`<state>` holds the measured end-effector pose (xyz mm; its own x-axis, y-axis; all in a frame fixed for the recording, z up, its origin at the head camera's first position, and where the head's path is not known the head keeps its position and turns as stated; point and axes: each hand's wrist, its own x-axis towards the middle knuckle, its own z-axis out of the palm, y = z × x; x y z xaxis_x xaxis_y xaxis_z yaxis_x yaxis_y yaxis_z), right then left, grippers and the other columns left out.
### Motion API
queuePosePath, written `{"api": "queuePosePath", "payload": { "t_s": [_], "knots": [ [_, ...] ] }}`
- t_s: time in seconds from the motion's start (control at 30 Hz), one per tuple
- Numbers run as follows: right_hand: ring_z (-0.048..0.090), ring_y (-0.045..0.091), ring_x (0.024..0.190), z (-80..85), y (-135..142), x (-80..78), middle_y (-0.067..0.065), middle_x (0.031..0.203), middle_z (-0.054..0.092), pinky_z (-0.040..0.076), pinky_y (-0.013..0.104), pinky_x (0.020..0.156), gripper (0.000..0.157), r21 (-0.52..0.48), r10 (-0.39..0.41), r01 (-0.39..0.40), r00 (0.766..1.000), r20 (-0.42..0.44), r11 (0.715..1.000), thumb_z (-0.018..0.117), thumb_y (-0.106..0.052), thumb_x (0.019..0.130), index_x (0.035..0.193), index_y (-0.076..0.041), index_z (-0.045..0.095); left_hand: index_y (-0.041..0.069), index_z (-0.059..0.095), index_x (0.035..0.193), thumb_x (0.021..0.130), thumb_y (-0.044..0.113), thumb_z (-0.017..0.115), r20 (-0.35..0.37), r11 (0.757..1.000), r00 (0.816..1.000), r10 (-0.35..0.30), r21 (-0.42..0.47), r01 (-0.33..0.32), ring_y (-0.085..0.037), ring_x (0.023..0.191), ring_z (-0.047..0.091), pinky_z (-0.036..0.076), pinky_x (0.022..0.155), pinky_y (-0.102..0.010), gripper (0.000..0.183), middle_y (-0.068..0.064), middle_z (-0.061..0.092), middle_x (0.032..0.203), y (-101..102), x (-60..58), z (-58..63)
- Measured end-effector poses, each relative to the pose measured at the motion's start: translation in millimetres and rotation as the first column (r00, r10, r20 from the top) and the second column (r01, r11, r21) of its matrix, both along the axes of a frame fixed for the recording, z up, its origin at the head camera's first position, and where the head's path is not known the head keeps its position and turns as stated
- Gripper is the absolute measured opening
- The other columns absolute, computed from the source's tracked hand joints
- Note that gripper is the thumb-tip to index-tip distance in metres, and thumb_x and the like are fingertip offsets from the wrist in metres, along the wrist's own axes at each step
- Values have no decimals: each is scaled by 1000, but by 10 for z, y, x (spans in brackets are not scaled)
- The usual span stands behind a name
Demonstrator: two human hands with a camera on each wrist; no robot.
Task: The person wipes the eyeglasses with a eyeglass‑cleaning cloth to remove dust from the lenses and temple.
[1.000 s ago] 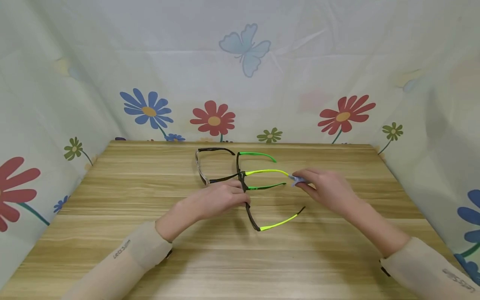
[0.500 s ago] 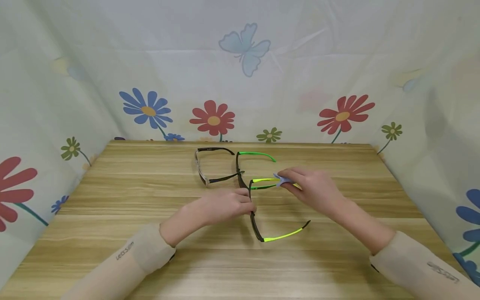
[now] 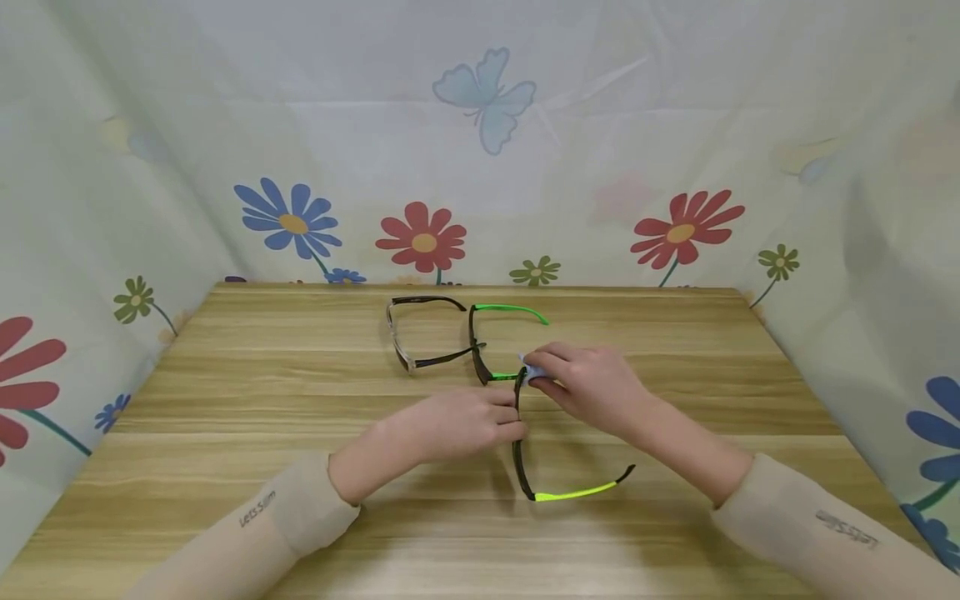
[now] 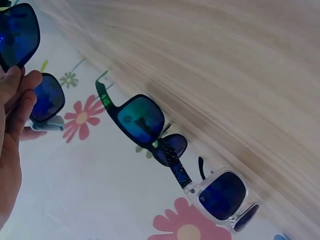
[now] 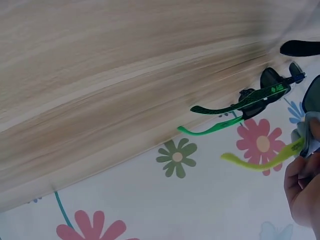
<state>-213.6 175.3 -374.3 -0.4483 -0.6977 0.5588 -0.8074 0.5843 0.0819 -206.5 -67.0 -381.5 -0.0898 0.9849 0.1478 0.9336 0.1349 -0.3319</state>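
My left hand [image 3: 465, 423] pinches the dark front of sunglasses with yellow temples [image 3: 573, 493] near the bridge, raised over the table with the temples pointing right. Their blue mirrored lenses [image 4: 20, 37] show in the left wrist view. At the far hinge, my right hand [image 3: 592, 387] pinches a small pale blue cloth [image 3: 531, 369] folded about the far temple. The right wrist view shows this temple's yellow end [image 5: 270, 162] sticking out past the cloth [image 5: 311, 132]. Behind my hands stand green-templed sunglasses [image 3: 510, 309], partly hidden by the right hand.
Clear-framed sunglasses with black temples [image 3: 397, 337] stand left of the green-templed pair, one temple tip overlapping its front. All are on a wood-grain table [image 3: 300, 433]. A white curtain [image 3: 600, 100] printed with flowers and a butterfly closes off the back and sides.
My right hand and the cloth have slid left along the far yellow temple, from its tip to the hinge. My left hand has brought the sunglasses slightly right and nearer.
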Motion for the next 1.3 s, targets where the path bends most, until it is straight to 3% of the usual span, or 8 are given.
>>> {"api": "queuePosePath", "payload": {
  "t_s": [0.17,0.37,0.47,0.7,1.1,1.3],
  "knots": [
    [68,16,63,18,-50,11,5,97,74,51,29,49,26,3,-16,16,1000,20,1000,85,-12,86,107,-4,73,14,69,106,100,6,64,-119,1000,993,-6,16,8,-13,92,52,45,82,-22,11,5,67,93,24,42,1],
    [67,16,61,19,-70,21,5,93,74,48,27,46,26,2,-21,21,1000,1,1000,86,-11,84,106,-5,72,14,69,106,101,6,63,-145,1000,989,2,9,0,-13,90,52,46,80,-22,11,5,68,93,27,74,26],
    [67,16,60,18,-72,22,5,92,75,45,26,44,26,4,-25,25,1000,-11,1000,86,-11,84,105,-5,72,13,69,106,101,5,63,-147,1000,989,0,15,2,-13,90,53,46,81,-22,11,5,68,93,24,77,28],
    [70,18,64,22,6,14,7,91,75,52,30,49,25,5,-52,52,999,-9,999,86,-8,83,104,-2,73,13,70,107,99,4,65,-138,1000,990,6,27,-3,-14,91,52,45,82,-22,13,5,70,91,-5,61,22],
    [71,21,66,49,175,3,9,92,75,53,33,51,22,-3,-158,159,984,88,987,82,-6,87,105,-1,71,11,68,108,97,-1,66,-93,996,996,5,87,3,-15,92,53,46,81,-23,17,4,69,90,-70,24,26],
    [71,22,66,48,347,-27,10,91,75,58,38,59,25,-66,-156,164,982,105,984,82,-3,85,106,2,70,9,69,109,95,-3,69,-78,993,997,8,116,1,-15,93,54,47,82,-23,19,4,71,94,-131,-8,47]
  ]
}}
